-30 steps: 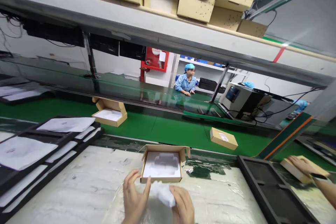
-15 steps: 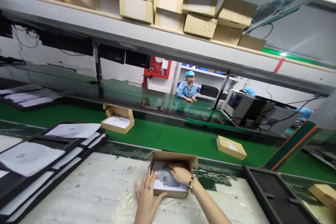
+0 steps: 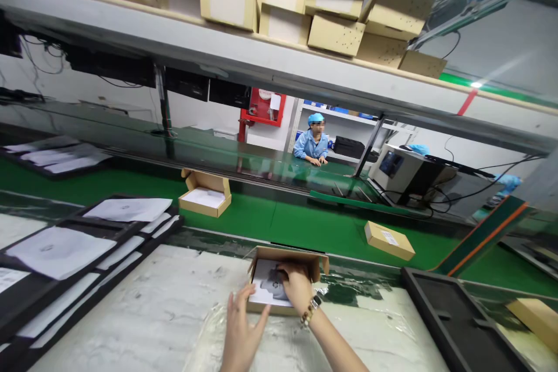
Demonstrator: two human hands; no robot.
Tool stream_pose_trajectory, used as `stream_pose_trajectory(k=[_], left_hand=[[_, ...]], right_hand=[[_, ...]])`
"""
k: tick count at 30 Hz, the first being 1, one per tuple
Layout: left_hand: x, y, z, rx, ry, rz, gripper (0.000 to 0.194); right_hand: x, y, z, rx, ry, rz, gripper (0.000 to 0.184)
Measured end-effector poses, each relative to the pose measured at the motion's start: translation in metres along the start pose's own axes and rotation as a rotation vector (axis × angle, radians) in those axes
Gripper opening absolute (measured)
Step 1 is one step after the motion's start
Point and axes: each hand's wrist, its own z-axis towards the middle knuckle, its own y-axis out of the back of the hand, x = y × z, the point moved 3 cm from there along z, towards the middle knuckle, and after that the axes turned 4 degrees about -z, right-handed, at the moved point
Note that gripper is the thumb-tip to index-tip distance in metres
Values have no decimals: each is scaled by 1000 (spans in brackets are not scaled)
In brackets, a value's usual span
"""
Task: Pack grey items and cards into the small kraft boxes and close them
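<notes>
An open cardboard box (image 3: 279,307) stands on the plastic-covered worktop, its lid raised at the back. White paper or card (image 3: 264,292) shows inside, with a dark grey piece (image 3: 272,283) bearing a small round mark on top. My right hand (image 3: 297,288), with a bracelet and watch on its wrist, reaches into the box. Its fingers are bent down over the grey piece, tips partly hidden, so what they grip is unclear. My left hand (image 3: 242,319) is open, fingers spread, at the box's front left corner, with fingertips near the rim.
Black trays with printed sheets (image 3: 61,251) lie left; an empty black tray (image 3: 471,317) lies right. On the green belt (image 3: 300,221) sit an open box (image 3: 204,197) and a closed box (image 3: 389,240). A shelf of cartons hangs overhead. A co-worker (image 3: 312,146) sits beyond.
My right hand has shifted slightly left and up inside the box. The grey piece lies further back, baring more white in front. My left fingers have eased back from the box.
</notes>
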Motion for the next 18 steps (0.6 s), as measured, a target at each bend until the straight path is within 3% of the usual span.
stream_pose_trajectory(k=[1,3,5,6,7,9,12,15,18], left_hand=[[4,12,8,-74,44,-1,37],[14,36,32,-135,115,-23,46],[16,50,65,23,125,-88,60],[13,52,82,163,111,-127,67],[8,51,99,308,94,-162,73],[-7,42,127,546,89,-226,71],[-24,26,149,686,140,-298,50],[-20,27,135,699,84,-304,42],[8,38,90,756,-107,-235,56]], right_hand=[[1,10,-14,-75,25,17,27],[-6,35,-45,-359,33,71,28],[-24,59,-69,-663,-91,130,40],[-34,67,-74,-719,-165,164,51],[-43,73,-71,-682,-224,193,64],[-55,79,-49,-433,-246,229,73],[-57,83,-16,-124,-173,220,52],[-54,78,-24,-58,-131,223,37],[-56,48,-74,-9,-29,169,58]])
